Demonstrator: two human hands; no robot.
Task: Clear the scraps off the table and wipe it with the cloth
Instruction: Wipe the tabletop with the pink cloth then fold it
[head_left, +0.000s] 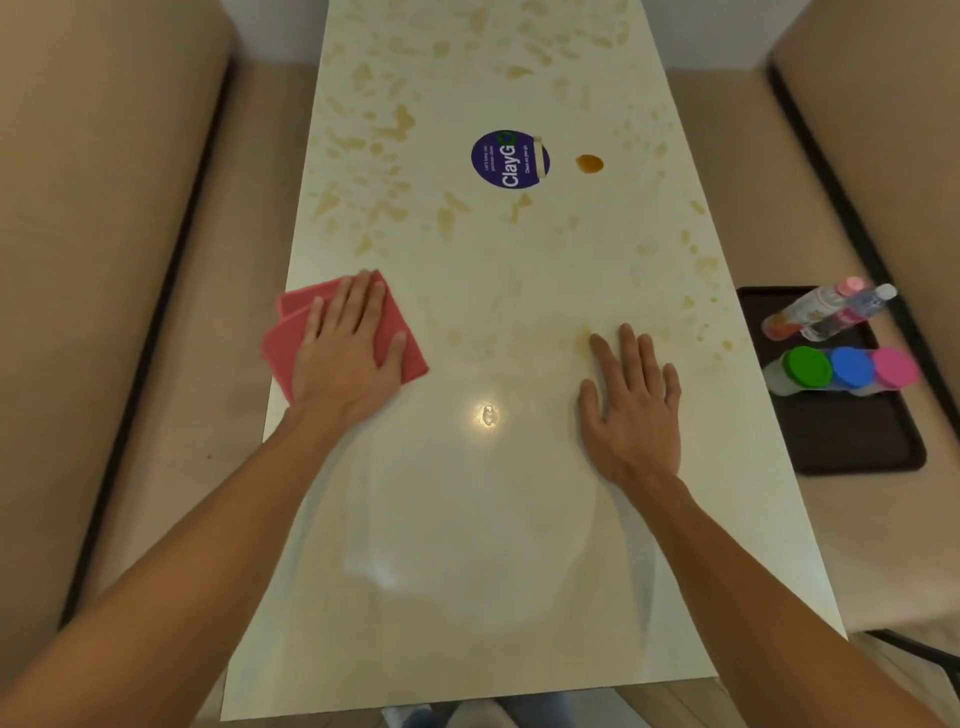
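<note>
Both arms reach forward, left hand (348, 343) and right hand (631, 402) flat, fingers straight.

- A long pale table (467, 571) runs from near to far down the middle, between two benches.
- The left bench (218, 286) is tan and padded, with a dark seam between seat and backrest.
- The right bench (727, 171) matches it. A dark brown tray (857, 441) lies on its seat, holding two capped bottles (826, 312) and three containers (849, 366) with green, blue and pink lids.
- A pale wall (701, 31) closes the far end.
- Wood-toned floor (670, 701) shows at the near edge.
- A small bright glare (487, 415) from a light sits on the tabletop.
</note>
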